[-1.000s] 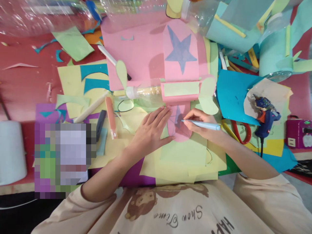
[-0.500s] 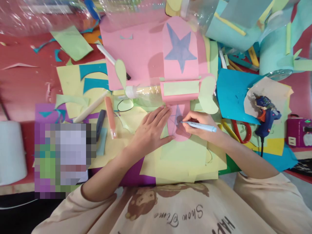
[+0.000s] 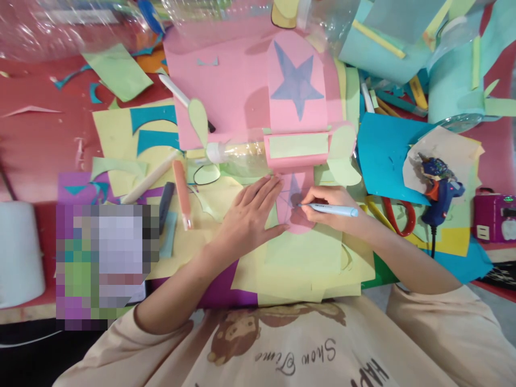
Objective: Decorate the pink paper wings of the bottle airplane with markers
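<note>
My right hand (image 3: 328, 207) pinches a light blue marker (image 3: 336, 210), its tip on the lower pink paper wing (image 3: 300, 224). A star outline, partly coloured blue, shows on that wing. Flat on the wing's left side lies my left hand (image 3: 256, 209), fingers stretched out. Just beyond both hands, a clear plastic bottle (image 3: 242, 153) rests on its side with a pink paper band around it. Its upper pink wing (image 3: 298, 48) bears a fully coloured blue star (image 3: 298, 83). Pale green paper pieces (image 3: 342, 153) form a tail at the bottle's right end.
A blue glue gun (image 3: 441, 201) lies at the right beside red-handled scissors (image 3: 409, 217). An orange marker (image 3: 182, 193) and a dark marker (image 3: 166, 207) are left of my hands. Clear plastic bottles (image 3: 80, 27) and a blue-green paper-covered bottle (image 3: 453, 88) stand around the back.
The marker tip has shifted slightly down on the lower wing, and the right hand has moved a little with it. The left hand stays put.
</note>
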The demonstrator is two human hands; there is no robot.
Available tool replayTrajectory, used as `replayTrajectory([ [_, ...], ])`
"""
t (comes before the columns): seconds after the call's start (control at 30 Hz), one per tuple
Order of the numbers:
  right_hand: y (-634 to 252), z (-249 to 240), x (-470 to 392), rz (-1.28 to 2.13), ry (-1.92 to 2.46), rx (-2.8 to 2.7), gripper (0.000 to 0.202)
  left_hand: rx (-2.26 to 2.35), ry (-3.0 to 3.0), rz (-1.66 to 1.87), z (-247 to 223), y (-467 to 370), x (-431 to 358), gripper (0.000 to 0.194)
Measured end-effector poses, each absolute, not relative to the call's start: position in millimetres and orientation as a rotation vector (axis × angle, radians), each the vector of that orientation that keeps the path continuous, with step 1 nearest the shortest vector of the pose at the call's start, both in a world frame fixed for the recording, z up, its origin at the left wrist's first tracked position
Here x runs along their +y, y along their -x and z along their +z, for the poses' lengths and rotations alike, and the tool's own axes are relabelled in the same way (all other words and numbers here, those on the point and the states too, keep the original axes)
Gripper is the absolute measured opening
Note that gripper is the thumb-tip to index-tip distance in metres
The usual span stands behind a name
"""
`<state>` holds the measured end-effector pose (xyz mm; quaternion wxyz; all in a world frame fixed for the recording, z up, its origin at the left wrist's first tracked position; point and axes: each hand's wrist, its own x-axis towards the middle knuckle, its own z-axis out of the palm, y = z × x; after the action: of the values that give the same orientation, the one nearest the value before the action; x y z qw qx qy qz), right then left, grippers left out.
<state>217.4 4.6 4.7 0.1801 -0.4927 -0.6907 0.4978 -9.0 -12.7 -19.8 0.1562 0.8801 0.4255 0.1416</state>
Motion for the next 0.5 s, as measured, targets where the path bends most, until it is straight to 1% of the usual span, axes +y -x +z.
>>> replayTrajectory([
  [0.13,-217.9,3.4,4.6,1.289,1.434,-1.931,0.008,1.222,-2.535,0.411,-20.1,9.1,-12.6,0.073],
  [0.33,-221.5,1.6,4.4,1.401,1.377,-2.030,0.010,1.217,-2.595,0.441,-18.7,8.8,-12.3,0.072],
  [0.5,-219.6,4.2,4.6,1.317,1.436,-1.950,0.008,1.222,-2.564,0.405,-18.9,8.8,-12.6,0.072],
])
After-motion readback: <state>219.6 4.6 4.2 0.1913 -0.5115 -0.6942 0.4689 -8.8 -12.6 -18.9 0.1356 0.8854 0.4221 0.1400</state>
